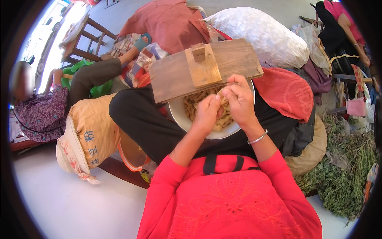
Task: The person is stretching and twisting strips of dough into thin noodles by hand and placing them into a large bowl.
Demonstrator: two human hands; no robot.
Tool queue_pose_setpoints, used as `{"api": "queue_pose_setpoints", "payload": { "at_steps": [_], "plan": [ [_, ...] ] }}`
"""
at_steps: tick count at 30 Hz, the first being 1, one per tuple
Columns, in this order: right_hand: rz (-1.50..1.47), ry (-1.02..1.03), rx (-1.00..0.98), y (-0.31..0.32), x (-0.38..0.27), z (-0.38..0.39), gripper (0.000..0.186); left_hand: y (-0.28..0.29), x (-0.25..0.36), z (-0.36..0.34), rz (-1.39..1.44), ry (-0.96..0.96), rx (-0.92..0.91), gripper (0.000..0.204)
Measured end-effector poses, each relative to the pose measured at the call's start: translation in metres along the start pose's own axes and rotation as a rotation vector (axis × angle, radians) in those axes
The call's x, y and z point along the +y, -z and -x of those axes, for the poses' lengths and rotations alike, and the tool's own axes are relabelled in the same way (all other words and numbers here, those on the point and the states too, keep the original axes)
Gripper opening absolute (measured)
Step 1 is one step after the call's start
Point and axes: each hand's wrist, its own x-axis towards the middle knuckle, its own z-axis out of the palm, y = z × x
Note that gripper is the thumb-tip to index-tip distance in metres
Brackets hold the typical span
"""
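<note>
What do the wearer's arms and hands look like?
Red sleeves end partway along the forearms. Left hand: no glove, nothing on the wrist. Right hand: no glove, silver bangle at the wrist. No cables visible on either arm.

From here I see tan strips [225,118], loose, tangled, heaped in a round white bowl [177,114]. Brown wooden board [171,77] over bowl's far side, left end nearer, paler crosspiece [205,72] on top.
</note>
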Motion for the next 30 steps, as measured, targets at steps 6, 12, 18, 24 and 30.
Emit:
{"api": "queue_pose_setpoints", "payload": {
  "at_steps": [6,12,18,24,30],
  "plan": [
    [-0.479,-0.243,0.211,0.012,0.029,-0.024,0.011,-0.004,-0.033,0.055,-0.113,0.087,-0.153,0.028],
    [-0.095,0.017,-0.215,0.038,0.005,-0.036,0.029,0.017,0.012,0.039,-1.136,-0.686,0.154,0.016],
    [-0.191,-0.519,-0.729,0.030,-0.020,-0.044,0.020,0.031,0.031,0.018,-0.984,-0.679,0.000,0.012],
    [-0.236,-0.496,-0.526,0.022,-0.010,-0.064,0.009,0.064,0.059,-0.012,-0.388,-0.286,-0.099,0.017],
    [0.106,-0.194,-0.391,0.004,0.006,-0.081,0.008,0.079,0.062,-0.047,-0.232,-0.255,-0.027,0.013]
  ]
}}
